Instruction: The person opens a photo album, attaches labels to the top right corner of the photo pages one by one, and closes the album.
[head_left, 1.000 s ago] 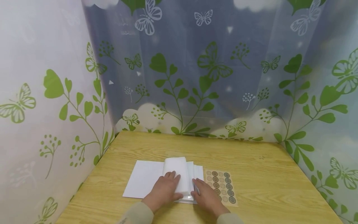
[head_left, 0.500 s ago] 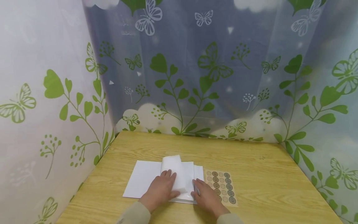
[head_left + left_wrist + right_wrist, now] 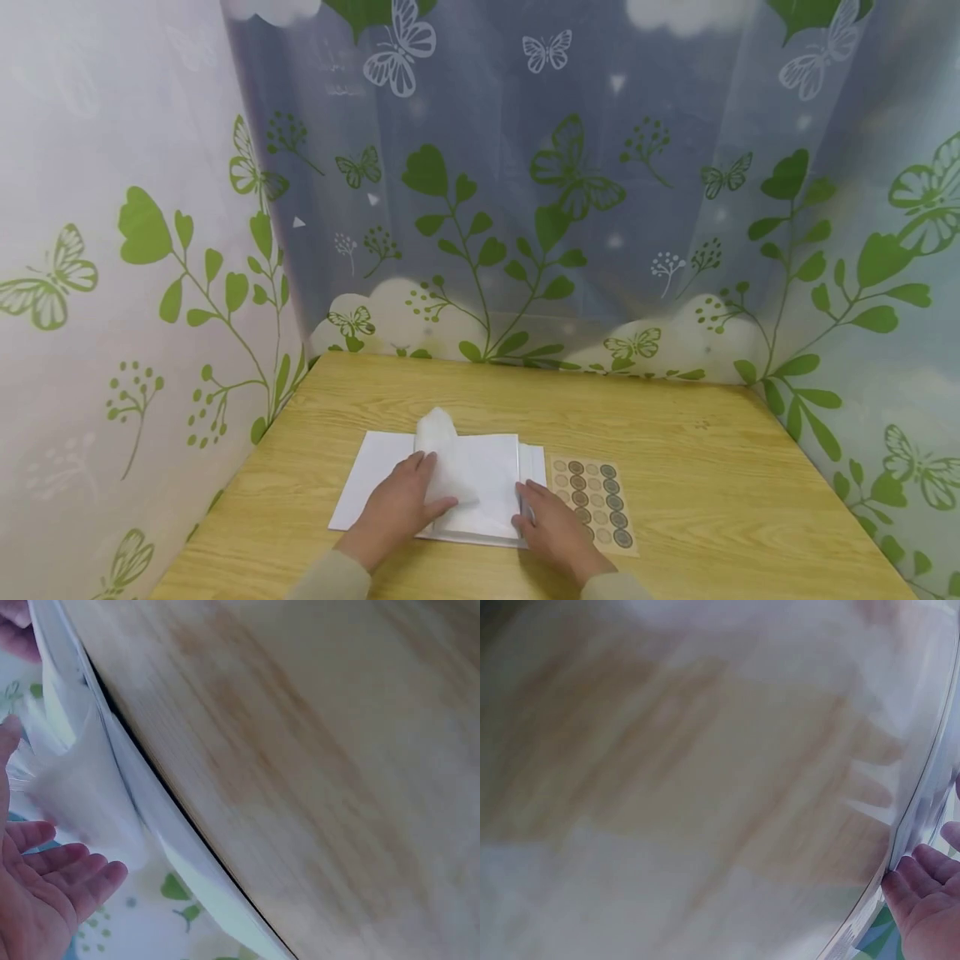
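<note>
A white booklet [image 3: 491, 475] lies spread on the wooden table, its left part [image 3: 367, 475] flat. A curved bundle of thin, translucent white pages [image 3: 437, 433] stands up from it. My left hand [image 3: 401, 492] holds this bundle between thumb and fingers. In the left wrist view the pages [image 3: 90, 787] bulge beside the fingers, with fanned edges near the thumb. My right hand [image 3: 555, 525] rests at the booklet's right edge. In the right wrist view its fairly straight fingertips [image 3: 900, 881] touch that edge.
A tan sheet of round stickers [image 3: 596, 504] lies right of the booklet, partly behind the right hand. The wooden table [image 3: 712, 483] extends around them. Patterned curtains [image 3: 480, 208] with leaves and butterflies stand at the back and both sides.
My left hand has moved left with the page bundle, which now curls more steeply. More of the booklet's right part shows. My right hand has stayed at the edge.
</note>
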A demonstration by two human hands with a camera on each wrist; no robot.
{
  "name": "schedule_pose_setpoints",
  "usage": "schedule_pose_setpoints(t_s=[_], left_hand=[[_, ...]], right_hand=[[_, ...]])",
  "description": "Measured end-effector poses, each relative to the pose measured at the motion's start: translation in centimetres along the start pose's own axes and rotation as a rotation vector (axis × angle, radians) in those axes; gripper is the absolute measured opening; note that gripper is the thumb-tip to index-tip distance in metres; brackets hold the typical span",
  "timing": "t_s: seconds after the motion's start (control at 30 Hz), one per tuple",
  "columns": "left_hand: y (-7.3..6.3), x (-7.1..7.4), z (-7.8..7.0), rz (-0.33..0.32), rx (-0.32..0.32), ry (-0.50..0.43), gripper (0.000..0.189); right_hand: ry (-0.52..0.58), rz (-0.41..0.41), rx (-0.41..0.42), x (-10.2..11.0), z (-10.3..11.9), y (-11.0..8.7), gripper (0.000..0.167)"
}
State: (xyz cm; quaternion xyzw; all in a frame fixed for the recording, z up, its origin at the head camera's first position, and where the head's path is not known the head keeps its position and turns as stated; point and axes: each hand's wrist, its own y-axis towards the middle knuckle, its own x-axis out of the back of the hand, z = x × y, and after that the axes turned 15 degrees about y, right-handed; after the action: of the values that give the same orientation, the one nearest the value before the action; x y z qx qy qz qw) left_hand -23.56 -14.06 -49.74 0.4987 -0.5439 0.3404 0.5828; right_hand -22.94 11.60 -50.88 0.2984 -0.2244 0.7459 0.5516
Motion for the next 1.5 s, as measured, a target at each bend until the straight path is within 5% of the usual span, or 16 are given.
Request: schedule_pose_setpoints(t_s=[0.23, 0.43, 0.57, 0.73, 0.9, 1.07, 1.27, 1.5], left_hand=[[-0.9, 0.6, 1.7, 0.022, 0.123, -0.176, 0.083], [-2.3, 1.3, 2.8, -0.046, 0.228, -0.428, 0.062], [-3.2, 1.9, 3.6, -0.027, 0.318, -0.578, 0.054], [-4.0, 2.7, 4.8, -0.034, 0.405, -0.68, 0.054], [-4.1, 2.6, 6.1, -0.011, 0.452, -0.653, 0.052], [-4.0, 2.1, 6.9, 0.049, 0.466, -0.495, 0.054], [-3.4, 2.1, 6.7, 0.056, 0.349, -0.242, 0.051], [-1.8, 2.2, 4.4, -0.011, 0.225, -0.148, 0.05]], right_hand=[[0.015, 0.007, 0.004, 0.0, 0.1, -0.1, 0.05], [0.013, 0.01, 0.015, -0.1, -0.1, -0.3, 0.05], [0.017, 0.017, 0.003, -0.4, -0.3, -0.5, 0.05], [0.004, 0.02, -0.009, -0.5, -0.4, -0.6, 0.051], [0.004, 0.012, 0.011, -0.3, -0.4, -0.3, 0.05], [0.014, 0.012, 0.021, -0.2, -0.5, -0.2, 0.051], [0.021, 0.0, -0.001, 0.0, -0.5, 0.0, 0.051], [0.023, 0.003, -0.024, -0.1, -0.3, 0.1, 0.051]])
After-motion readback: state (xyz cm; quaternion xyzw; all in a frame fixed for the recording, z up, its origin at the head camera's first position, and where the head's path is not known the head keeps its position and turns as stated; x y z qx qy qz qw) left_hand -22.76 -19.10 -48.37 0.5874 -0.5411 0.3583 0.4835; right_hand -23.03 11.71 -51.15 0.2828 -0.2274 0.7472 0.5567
